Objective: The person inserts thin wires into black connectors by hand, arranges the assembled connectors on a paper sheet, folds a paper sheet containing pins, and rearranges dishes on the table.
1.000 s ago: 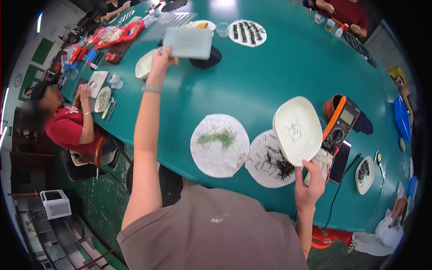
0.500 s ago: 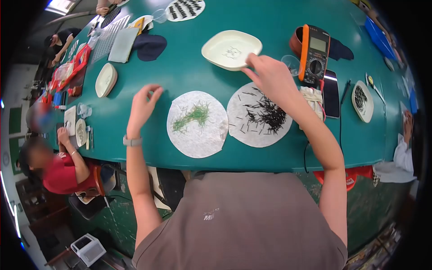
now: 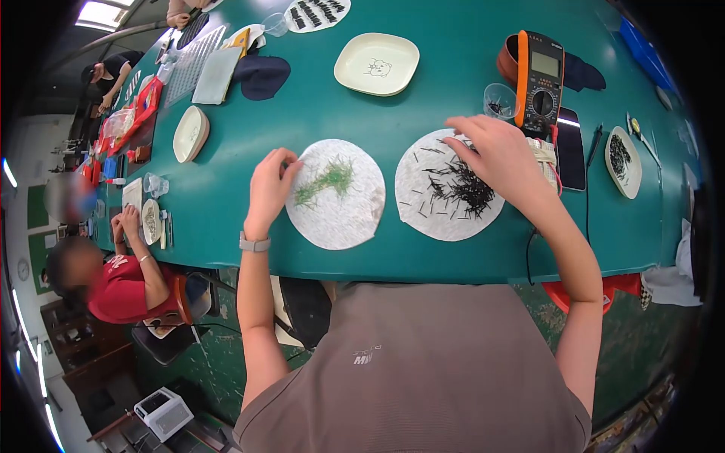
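My left hand (image 3: 273,186) is at the left rim of a white round sheet (image 3: 340,230), its fingers loosely bent and nothing visible in them. Thin green strands (image 3: 326,183) lie in a loose heap on that sheet. Over the upper right of a second white round sheet (image 3: 442,228) hovers my right hand (image 3: 504,157), thumb and fingers apart, holding nothing I can see. Many short black sticks (image 3: 462,189) are scattered there, partly hidden by this hand. Beyond both sheets sits a cream square dish (image 3: 355,74) with a line drawing inside.
An orange-framed multimeter (image 3: 542,83), a phone (image 3: 572,155) and a small clear cup (image 3: 500,100) stand on the right. A dish of black pieces (image 3: 622,167) lies farther right. On the left are another cream dish (image 3: 190,134), a dark cloth (image 3: 261,77) and a seated person in red (image 3: 124,291).
My right hand has left the cream dish and come back over the black sticks. My left hand has moved to the edge of the left sheet. The view has shifted slightly.
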`<state>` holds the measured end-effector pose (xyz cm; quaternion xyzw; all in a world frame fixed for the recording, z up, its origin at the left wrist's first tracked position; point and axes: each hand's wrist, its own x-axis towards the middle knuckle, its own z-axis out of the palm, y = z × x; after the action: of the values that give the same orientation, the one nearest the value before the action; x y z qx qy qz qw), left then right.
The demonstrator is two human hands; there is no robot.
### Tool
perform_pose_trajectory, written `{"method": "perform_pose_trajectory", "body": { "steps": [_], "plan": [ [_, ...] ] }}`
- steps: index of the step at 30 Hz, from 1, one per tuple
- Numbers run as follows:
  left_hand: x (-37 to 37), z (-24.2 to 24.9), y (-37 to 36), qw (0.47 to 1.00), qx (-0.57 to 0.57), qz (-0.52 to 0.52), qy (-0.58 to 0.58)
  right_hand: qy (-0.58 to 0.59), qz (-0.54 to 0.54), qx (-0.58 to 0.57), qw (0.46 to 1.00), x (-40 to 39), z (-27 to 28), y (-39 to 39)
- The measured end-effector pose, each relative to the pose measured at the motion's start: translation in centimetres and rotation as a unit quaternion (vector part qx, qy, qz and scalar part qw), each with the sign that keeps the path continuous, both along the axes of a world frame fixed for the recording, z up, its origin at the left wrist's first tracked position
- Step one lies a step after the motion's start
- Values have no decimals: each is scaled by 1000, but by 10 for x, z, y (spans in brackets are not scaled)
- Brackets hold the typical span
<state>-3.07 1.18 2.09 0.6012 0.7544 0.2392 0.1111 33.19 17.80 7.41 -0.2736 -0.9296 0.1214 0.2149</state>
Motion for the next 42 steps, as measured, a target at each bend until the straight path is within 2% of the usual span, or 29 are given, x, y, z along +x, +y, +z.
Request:
{"method": "perform_pose_trajectory", "body": {
  "steps": [5, 8, 11, 14, 19, 25, 27, 30, 32, 33, 34, 35, 38, 42],
  "plan": [
    [-34, -2, 27, 998, 29, 20, 51, -25, -68, -36, 997, 46, -5, -18],
    [-64, -8, 54, 997, 40, 22, 68, 8, -88, -25, 996, 54, -13, -19],
    [-90, -9, 81, 994, 38, 32, 94, -28, -84, -16, 996, 57, -21, -12],
    [-117, -14, 104, 991, 48, 23, 123, -15, -56, -11, 998, 54, -21, -9],
    [-143, -14, 131, 989, 5, 38, 142, -30, -60, -15, 998, 50, -20, -8],
    [-156, -20, 138, 979, 37, 65, 188, -25, -62, -22, 998, 51, -29, -5],
    [-122, -14, 135, 969, 97, 65, 216, -28, -69, -25, 997, 56, -25, -5],
    [-23, 14, 114, 983, 150, -34, 96, -31, -88, -43, 995, 61, -27, -4],
    [40, 19, 87, 991, 95, -86, 27, -42, -99, -71, 992, 62, -33, 1],
    [62, 20, 77, 992, 43, -110, 46, -39, -101, -76, 991, 61, -38, 5],
    [82, 18, 71, 986, 51, -147, 56, -37, -102, -81, 991, 62, -43, 7],
    [96, 14, 69, 985, 17, -166, 39, -52, -98, -70, 991, 60, -45, 8],
    [115, 0, 86, 967, 72, -233, 68, -96, -93, -41, 990, 50, -51, 11],
    [138, -6, 118, 957, 83, -272, 59, -142, -114, -25, 983, 43, -57, 11]
  ]
}}
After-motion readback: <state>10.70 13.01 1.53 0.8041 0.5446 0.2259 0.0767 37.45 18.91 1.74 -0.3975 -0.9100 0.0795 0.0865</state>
